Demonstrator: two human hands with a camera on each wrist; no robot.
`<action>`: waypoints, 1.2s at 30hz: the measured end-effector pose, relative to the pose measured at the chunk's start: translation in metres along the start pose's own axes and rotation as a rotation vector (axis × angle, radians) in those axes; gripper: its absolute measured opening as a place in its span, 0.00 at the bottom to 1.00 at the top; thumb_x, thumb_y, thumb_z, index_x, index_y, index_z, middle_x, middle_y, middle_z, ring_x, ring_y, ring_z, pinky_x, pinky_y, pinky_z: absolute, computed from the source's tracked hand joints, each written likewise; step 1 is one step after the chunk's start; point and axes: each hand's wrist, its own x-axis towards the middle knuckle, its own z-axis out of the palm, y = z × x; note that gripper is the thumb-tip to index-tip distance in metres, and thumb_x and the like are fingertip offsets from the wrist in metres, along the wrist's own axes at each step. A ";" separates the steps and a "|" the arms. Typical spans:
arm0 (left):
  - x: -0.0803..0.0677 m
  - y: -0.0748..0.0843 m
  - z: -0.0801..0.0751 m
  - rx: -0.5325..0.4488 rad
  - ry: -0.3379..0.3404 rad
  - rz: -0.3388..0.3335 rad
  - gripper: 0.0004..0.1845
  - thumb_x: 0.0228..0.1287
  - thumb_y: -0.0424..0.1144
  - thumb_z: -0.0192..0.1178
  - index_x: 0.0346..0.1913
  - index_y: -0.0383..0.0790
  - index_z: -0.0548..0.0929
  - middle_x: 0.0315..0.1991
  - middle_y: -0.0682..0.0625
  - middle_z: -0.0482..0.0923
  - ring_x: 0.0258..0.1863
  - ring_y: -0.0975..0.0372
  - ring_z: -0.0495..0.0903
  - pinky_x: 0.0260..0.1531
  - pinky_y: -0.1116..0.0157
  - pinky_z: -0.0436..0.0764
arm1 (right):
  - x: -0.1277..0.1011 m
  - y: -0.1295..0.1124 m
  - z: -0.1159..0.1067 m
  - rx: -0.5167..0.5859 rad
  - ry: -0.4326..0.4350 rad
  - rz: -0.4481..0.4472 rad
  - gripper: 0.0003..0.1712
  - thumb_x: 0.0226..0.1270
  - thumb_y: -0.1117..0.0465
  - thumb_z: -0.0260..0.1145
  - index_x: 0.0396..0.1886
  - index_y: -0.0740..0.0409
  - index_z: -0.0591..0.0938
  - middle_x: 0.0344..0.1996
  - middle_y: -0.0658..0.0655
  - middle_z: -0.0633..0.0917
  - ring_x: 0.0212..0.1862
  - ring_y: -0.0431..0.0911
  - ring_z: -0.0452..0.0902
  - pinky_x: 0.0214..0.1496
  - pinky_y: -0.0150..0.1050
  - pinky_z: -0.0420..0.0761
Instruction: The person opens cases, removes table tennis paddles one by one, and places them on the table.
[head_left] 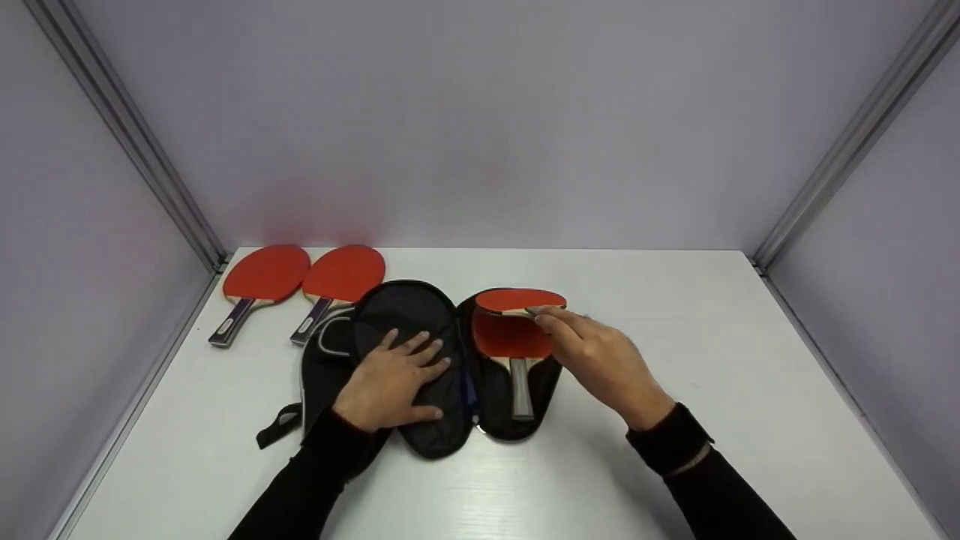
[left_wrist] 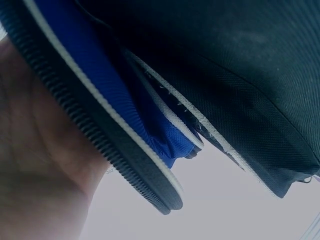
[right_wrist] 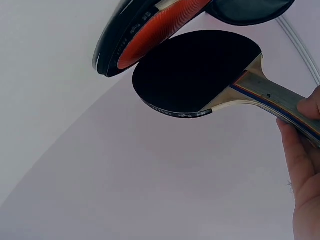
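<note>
My right hand (head_left: 604,367) grips the handle of a table tennis paddle (head_left: 519,299), its red face upward and tilted. From below, in the right wrist view, the same paddle's black face (right_wrist: 195,70) shows, with thumb and fingers around the handle. Beneath it lies a second red paddle (head_left: 510,337) with a grey handle, inside the right half of an opened black paddle case (head_left: 495,409). My left hand (head_left: 394,382) rests with spread fingers on the case's left flap (head_left: 405,307). In the left wrist view the flap's zipper edge (left_wrist: 85,120) and blue lining (left_wrist: 95,60) appear beside the palm.
Two red paddles, one at the far left (head_left: 266,274) and one beside it (head_left: 345,274), lie on the white table (head_left: 675,300). Another black case (head_left: 322,371) with pale piping and a strap (head_left: 277,426) lies partly under the flap and left arm. Pale walls enclose the table.
</note>
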 end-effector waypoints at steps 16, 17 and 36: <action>-0.001 0.001 0.000 0.018 0.019 0.008 0.42 0.76 0.70 0.74 0.84 0.52 0.84 0.87 0.47 0.79 0.90 0.49 0.75 0.88 0.36 0.76 | -0.004 0.040 -0.020 0.050 0.068 0.134 0.21 0.68 0.78 0.81 0.58 0.62 0.90 0.54 0.63 0.98 0.50 0.58 1.00 0.49 0.50 1.00; -0.001 0.001 0.000 0.017 0.018 0.007 0.43 0.76 0.70 0.73 0.84 0.52 0.84 0.88 0.47 0.78 0.90 0.49 0.75 0.89 0.37 0.76 | -0.005 0.043 -0.022 0.051 0.065 0.144 0.20 0.69 0.78 0.81 0.58 0.62 0.90 0.54 0.64 0.98 0.50 0.59 1.00 0.49 0.50 1.00; 0.000 0.000 -0.001 -0.018 -0.012 0.000 0.43 0.77 0.69 0.73 0.85 0.51 0.83 0.89 0.46 0.77 0.92 0.48 0.73 0.90 0.35 0.73 | -0.035 0.108 -0.048 0.047 0.051 0.408 0.17 0.76 0.80 0.74 0.58 0.63 0.89 0.56 0.68 0.97 0.53 0.66 0.99 0.48 0.60 0.98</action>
